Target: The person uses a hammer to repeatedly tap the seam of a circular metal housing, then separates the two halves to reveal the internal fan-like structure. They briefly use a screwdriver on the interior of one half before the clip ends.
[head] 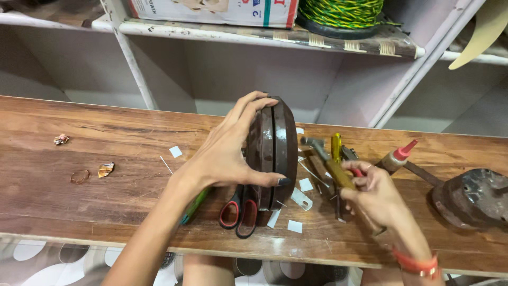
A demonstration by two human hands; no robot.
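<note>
My left hand (227, 151) grips a dark brown round metal casing (278, 151), stood on its edge on the wooden bench (106, 159). The casing is two halves with a seam between them. My right hand (373, 193) holds a yellow-handled tool (336, 159) just right of the casing, its handle pointing up and away. Red-handled scissors (241, 214) lie under the casing near the front edge. A green pen-like tool (194, 206) lies under my left wrist.
A glue bottle with a red nozzle (397, 158) and a rusty brown round cover (471, 198) lie at the right. Small white paper scraps, thin metal pins and foil bits (106, 169) are scattered about. Shelves behind hold a carton (211, 10) and a green-yellow wire coil (341, 13).
</note>
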